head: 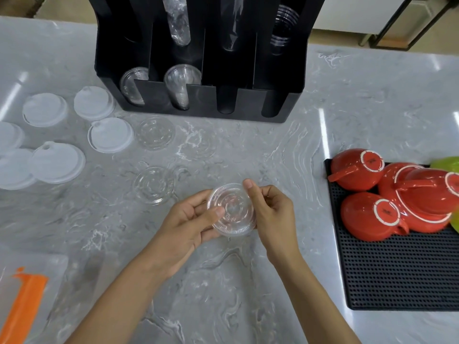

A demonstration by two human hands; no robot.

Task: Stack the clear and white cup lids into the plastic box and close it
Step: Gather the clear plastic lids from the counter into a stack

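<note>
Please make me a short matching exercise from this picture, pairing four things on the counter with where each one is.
Things
1. clear lids in hand
2. white lids
3. red cups
4. black cup holder

Places
A. on the black mat at the right
B. at the back of the counter, in the middle
C. between both hands, above the counter
D. spread flat on the counter at the left

Pairs: 1-C, 2-D, 3-A, 4-B
</note>
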